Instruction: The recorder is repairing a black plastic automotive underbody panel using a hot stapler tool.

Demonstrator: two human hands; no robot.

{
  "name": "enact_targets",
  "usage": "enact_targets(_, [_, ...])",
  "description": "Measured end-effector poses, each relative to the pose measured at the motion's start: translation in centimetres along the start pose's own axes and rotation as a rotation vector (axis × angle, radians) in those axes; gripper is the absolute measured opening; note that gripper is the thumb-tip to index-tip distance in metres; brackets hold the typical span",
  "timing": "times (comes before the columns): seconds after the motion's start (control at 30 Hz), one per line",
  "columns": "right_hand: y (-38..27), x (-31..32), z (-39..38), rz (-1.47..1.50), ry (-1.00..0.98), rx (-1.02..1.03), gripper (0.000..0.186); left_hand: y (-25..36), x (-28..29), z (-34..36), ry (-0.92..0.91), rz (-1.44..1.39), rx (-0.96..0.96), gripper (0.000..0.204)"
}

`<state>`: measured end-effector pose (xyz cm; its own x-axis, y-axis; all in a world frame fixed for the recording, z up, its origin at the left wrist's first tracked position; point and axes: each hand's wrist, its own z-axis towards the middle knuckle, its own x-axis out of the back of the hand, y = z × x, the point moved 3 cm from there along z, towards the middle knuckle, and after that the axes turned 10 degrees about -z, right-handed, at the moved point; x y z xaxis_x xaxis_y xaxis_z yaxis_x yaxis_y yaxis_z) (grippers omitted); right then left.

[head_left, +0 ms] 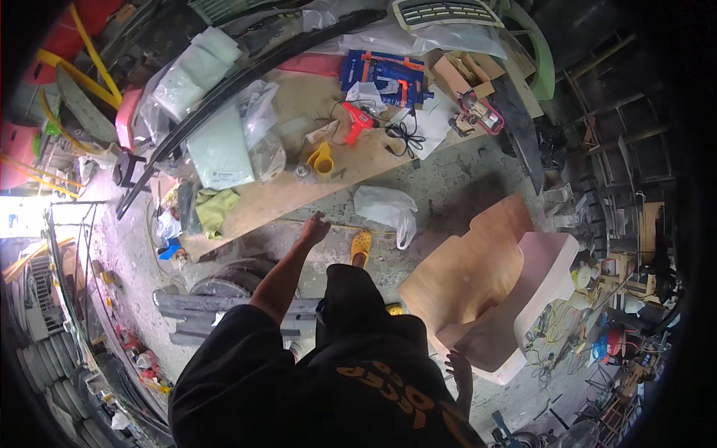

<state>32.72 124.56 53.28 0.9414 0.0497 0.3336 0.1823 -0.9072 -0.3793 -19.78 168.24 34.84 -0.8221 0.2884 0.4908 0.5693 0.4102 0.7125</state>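
Note:
My left hand (315, 229) is raised in front of me, its fingers closed round something small and pale that I cannot make out, over the floor short of the wooden workbench (264, 200). Low on the right, my right hand (457, 367) has its fingers apart beside the lower end of a large moulded piece with a tan wood-like panel (441, 276) and pale pinkish side (545, 261); whether it touches it I cannot tell. A white plastic bag (385, 209) lies on the floor between bench and piece. A yellow clog (361, 243) shows on my foot.
On the bench are a red heat gun (355, 122), blue tool case (381, 78), yellow cup (321, 159), cardboard box (467, 71) and wrapped sheets (220, 145). A long dark strip (246, 75) crosses its far side. Dark bars (187, 306) lie left of me; clutter lines both walls.

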Motion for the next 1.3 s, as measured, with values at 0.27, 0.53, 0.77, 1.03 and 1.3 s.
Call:
enact_targets(0.27, [1.4, 1.3, -4.4, 0.231, 0.170, -0.162, 0.042, 7.9, -1.8, 20.6, 0.149, 0.150, -0.084, 0.082])
enact_targets(0.53, [11.0, -5.9, -14.9, 0.388, 0.089, -0.525, 0.038, 9.7, -11.9, 36.3, 0.137, 0.187, 0.107, 0.087])
enact_targets(0.77, [0.2, -8.3, -12.8, 0.102, 0.125, -0.478, 0.033, -1.6, -13.5, 49.4, 0.264, 0.605, -0.403, 0.073])
enact_targets(1.03, [-5.6, -10.7, -8.2, 0.471, 0.155, -0.323, 0.038, 9.1, -6.4, 36.7, 0.130, 0.392, -0.174, 0.062])
enact_targets(1.3, [-19.1, -9.1, -1.8, 0.091, 0.160, 0.093, 0.036, 28.5, 2.8, 10.4, -0.013, 0.023, -0.758, 0.036])
